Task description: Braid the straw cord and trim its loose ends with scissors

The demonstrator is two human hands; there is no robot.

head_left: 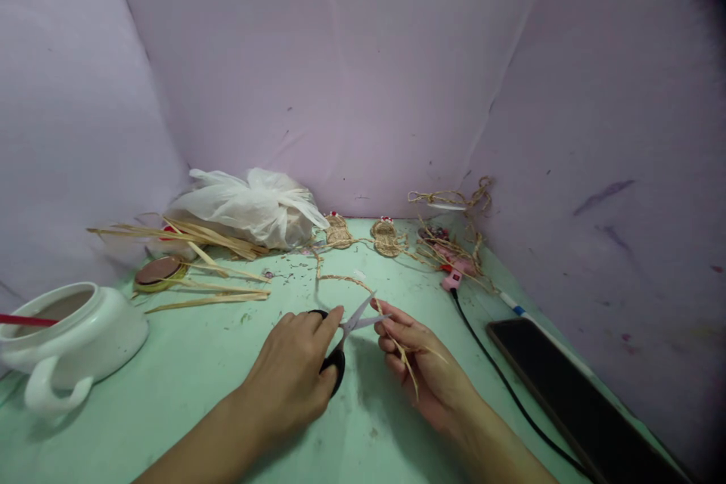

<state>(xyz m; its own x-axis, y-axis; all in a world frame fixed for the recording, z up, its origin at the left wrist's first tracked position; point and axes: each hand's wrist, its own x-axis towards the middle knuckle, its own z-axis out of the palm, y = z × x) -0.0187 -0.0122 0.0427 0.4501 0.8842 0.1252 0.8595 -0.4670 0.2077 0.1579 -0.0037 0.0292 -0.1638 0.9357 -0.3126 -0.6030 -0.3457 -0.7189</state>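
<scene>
My left hand (295, 370) grips black-handled scissors (347, 336), with the blades a little apart and pointing up and to the right. Just beside it, my right hand (423, 363) pinches a thin straw strand (405, 359) that trails down across the palm. The blade tips meet the strand at my right fingertips. Both hands hover low over a pale green table (187, 386).
A white pot (68, 340) with a red stick stands at the left. Behind it lie a round lid (159, 272), dry straw strips (209, 268) and a plastic bag (255, 208). Small woven pieces (386, 237), twine, a pink glue gun (452, 277) with black cable and a dark phone (572, 393) lie at the right.
</scene>
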